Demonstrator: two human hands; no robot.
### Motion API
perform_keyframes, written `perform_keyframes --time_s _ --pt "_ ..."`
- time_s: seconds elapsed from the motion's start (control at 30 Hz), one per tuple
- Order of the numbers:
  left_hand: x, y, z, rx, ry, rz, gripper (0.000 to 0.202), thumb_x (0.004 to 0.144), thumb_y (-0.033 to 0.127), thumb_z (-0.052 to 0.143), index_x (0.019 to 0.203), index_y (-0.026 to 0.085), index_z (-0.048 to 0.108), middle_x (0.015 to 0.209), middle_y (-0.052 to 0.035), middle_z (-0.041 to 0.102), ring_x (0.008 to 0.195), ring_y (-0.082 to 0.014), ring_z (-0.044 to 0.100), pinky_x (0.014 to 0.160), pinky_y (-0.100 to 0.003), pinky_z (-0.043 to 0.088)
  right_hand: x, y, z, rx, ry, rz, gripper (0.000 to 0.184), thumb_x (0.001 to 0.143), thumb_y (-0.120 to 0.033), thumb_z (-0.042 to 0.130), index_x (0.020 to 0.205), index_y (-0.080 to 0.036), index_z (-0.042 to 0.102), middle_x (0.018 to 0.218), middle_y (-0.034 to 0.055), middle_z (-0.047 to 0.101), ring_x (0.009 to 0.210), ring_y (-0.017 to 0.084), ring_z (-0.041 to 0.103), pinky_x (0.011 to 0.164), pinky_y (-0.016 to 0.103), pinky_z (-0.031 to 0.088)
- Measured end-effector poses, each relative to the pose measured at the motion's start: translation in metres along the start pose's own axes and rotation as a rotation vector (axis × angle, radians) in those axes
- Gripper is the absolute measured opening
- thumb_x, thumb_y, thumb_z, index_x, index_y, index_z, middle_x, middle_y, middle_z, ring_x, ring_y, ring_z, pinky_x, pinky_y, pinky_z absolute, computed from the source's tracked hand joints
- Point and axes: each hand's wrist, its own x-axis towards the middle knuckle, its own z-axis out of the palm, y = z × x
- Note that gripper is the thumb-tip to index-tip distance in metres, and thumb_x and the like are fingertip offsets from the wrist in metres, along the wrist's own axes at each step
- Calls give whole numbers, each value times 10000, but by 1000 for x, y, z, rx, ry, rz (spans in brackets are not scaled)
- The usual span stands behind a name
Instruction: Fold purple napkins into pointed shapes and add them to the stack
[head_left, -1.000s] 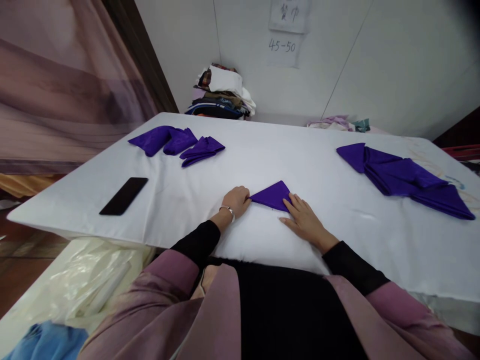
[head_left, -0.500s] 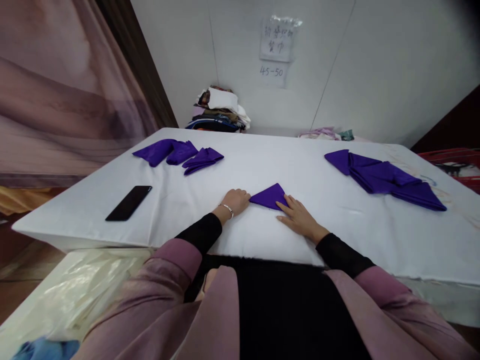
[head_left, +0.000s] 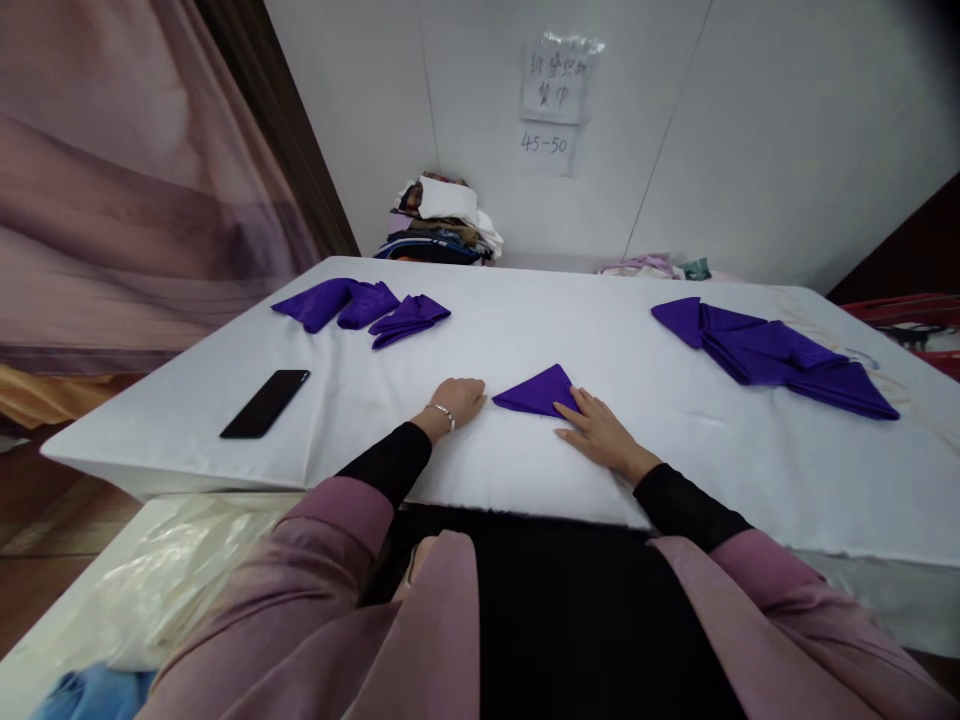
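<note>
A purple cloth napkin (head_left: 534, 391), folded into a flat triangle, lies on the white-covered table in front of me. My right hand (head_left: 600, 430) rests on its right corner with fingers stretched out and spread. Just left of the napkin's pointed left tip is my left hand (head_left: 459, 402), a small gap away. Its fingers are curled together with nothing visible in them, and a bracelet circles that wrist.
More folded purple napkins (head_left: 409, 318) lie at the back left, and others (head_left: 772, 352) overlap in a row on the right. A black phone (head_left: 265, 404) lies on the tablecloth (head_left: 480, 480) at left. Stacked clothes (head_left: 442, 220) stand by the wall behind the table.
My left hand has let go of the napkin's left tip and moved a little to the left. The right hand stays on the right corner.
</note>
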Motion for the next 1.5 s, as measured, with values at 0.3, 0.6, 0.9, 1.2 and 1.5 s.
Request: perform_keyframes --time_s 0.3,0.6,0.9,1.2,1.5 --pt "-14 5 11 -294 164 4 229 859 285 495 1037 215 621 964 -17 649 802 -128 603 724 -249 476 -1 0 4 -17 43 -15 622 899 -614 275 1410 -271 368 1541 81 163 1397 326 154 1087 497 246" --pt "5 13 16 -310 183 36 195 856 255 487 935 223 663 945 -24 646 861 -156 595 749 -279 486 -1 1 3 -21 23 -12 630 897 -616 275 1420 -273 347 1546 72 149 1398 324 152 1091 490 241" --pt "17 24 18 -134 209 291 298 874 270 499 1150 198 584 1065 -79 624 939 -197 577 819 -334 474 0 -2 0 -31 15 -7 633 897 -616 274 1420 -267 347 1544 91 149 1393 338 157 1084 505 238" --pt "25 20 20 -141 182 432 302 895 342 476 1149 213 576 1113 -90 587 968 -182 564 808 -326 474 -2 -2 -1 -16 16 -20 628 898 -612 278 1419 -268 348 1549 74 128 1396 329 153 1088 513 240" --pt "28 25 16 -24 102 390 250 871 129 387 973 173 611 948 -83 615 812 -178 572 658 -302 461 -4 -5 -5 6 5 -12 624 898 -606 293 1426 -275 328 1553 60 108 1405 310 130 1105 495 218"
